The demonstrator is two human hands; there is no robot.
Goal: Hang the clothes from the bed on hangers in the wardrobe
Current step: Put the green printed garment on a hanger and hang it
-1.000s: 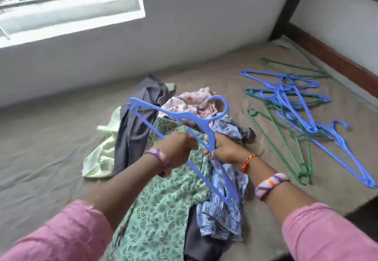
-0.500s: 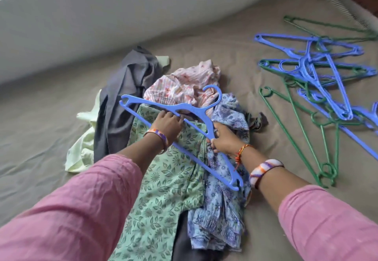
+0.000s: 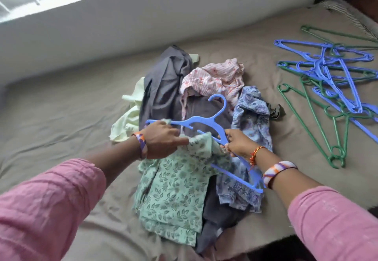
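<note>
Compared with earlier: the left hand (image 3: 161,138) now pulls the green leaf-print garment (image 3: 173,195) over one arm of the blue hanger (image 3: 196,121); its collar sits bunched toward the person.

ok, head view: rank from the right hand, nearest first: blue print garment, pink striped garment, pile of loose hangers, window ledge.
1. Blue print garment, lying just beyond and under the right hand.
2. Pink striped garment, farther up the bed, centre.
3. Pile of loose hangers, far right on the bed.
4. Window ledge, upper left, past the wall.
</note>
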